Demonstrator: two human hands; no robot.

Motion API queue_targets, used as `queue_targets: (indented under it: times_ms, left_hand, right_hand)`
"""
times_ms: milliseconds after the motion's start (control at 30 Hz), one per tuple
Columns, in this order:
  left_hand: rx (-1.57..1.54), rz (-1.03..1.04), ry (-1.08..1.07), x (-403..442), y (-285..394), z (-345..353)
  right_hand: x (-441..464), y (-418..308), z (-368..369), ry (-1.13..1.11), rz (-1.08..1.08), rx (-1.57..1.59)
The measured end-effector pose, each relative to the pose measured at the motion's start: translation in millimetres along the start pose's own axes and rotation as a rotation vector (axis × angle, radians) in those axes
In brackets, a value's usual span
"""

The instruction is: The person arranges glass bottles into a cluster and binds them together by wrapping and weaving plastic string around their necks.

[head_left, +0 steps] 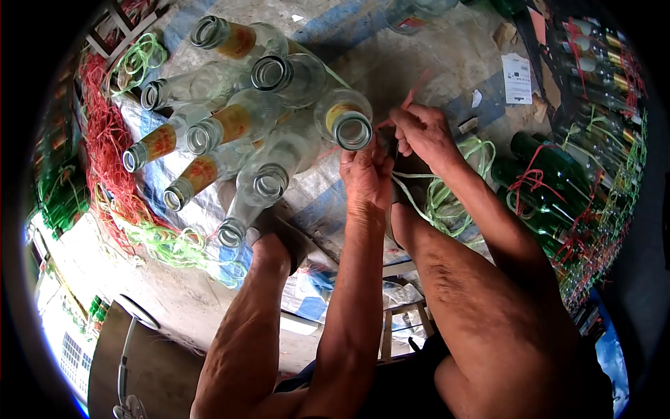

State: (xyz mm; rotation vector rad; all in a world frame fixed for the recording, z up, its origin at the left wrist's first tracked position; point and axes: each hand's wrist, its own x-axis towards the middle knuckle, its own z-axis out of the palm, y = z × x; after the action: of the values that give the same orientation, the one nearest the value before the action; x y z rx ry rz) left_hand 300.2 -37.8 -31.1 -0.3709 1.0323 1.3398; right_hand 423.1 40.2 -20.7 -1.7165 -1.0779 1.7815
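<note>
Several clear glass bottles (293, 80) stand bunched together on the floor, mouths toward me, some with yellow-orange neck labels. A thin red plastic string (417, 89) runs by the near right bottle (342, 108). My right hand (423, 136) is closed on this string, its loose end sticking up past the fingers. Just below that bottle's mouth, my left hand (366, 178) is closed, pinching the string close to the glass. The two hands are a short way apart. Part of the string behind the bottle and fingers is hidden.
Red string (105, 133) lies heaped at the left, with pale green string (171, 244) below it. Another green tangle (450, 192) lies beside my right leg. Green bottles (551, 188) tied with red string are stacked at the right. A white label (517, 79) lies on the floor.
</note>
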Motion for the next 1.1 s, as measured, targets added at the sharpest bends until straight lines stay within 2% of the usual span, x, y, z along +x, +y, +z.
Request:
queue_targets:
  times_ms: [200,400,533,667,767,900,933,1033,1100]
  left_hand:
    - [-0.035,-0.044,0.034,1,4,2]
    - [0.055,-0.002,0.106,0,4,4]
    - [0.178,0.044,0.1,-1,5,6]
    - [0.275,0.109,0.159,-5,6,18]
    - [0.297,0.134,0.159,-4,5,15]
    - [0.228,0.08,0.128,-4,5,14]
    - [0.199,0.065,0.123,-4,6,15]
    - [0.16,0.01,0.129,-1,9,20]
    - [0.145,-0.035,0.135,2,11,19]
  right_hand:
    - [4,-9,-1,-0.032,-0.011,0.025]
    - [-8,-14,-1,-0.037,-0.222,-0.137]
    - [-5,-25,5,-0.075,-0.252,-0.134]
    - [3,-28,16,-0.096,-0.191,-0.084]
    - [7,-29,19,-0.102,-0.247,-0.127]
    - [9,-34,5,-0.302,-0.131,-0.088]
    - [9,-36,3,-0.294,-0.153,-0.183]
    - [10,-22,8,-0.174,-0.172,-0.141]
    - [16,-18,7,-0.231,-0.164,-0.151]
